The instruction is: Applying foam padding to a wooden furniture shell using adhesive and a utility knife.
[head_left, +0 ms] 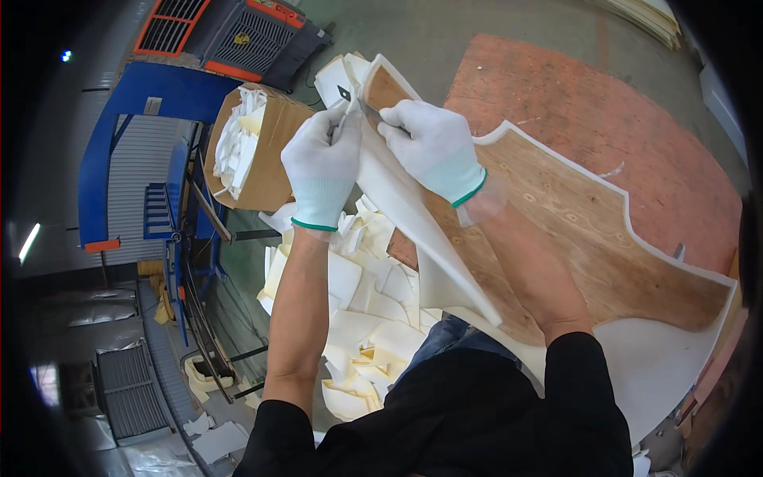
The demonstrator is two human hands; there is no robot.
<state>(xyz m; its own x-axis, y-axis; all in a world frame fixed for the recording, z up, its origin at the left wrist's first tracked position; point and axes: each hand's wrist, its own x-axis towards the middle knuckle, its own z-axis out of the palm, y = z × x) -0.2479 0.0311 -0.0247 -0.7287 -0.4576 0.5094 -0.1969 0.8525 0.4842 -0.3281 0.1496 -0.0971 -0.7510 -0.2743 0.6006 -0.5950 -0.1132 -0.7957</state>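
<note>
Trimming at the far tip of the plywood board (588,230), which lies tilted across the lap and the red-brown worktop (636,103), wooden face up, white foam wrapped along its curved edge.

Left grip (322,171), gloved: closed tight on the loose foam flap (397,207), pinching it just beside the board's tip. Right grip (433,147), gloved: closed around a knife (372,114), the blade lying at the edge between foam and wood, close to the left fingertips.

Judging from this:
- Pull the flap taut and away from the wood, so that the blade meets stretched foam and not a slack fold.
- Lay the blade flat along the board's edge and let the wood guide it; avoid digging into the plywood.
- Cut away from the pinching fingers; thin knit gloves probably give little guard against a slip.
- Shift the pinch along in short steps, close to the cut but never in its path.
- Steady the board against the lap, since only its far part rests on the worktop.

Near the left grip: a cardboard box (266,171) stuffed with white offcuts, and a heap of foam scraps (358,318) on the floor beneath the left forearm.
</note>
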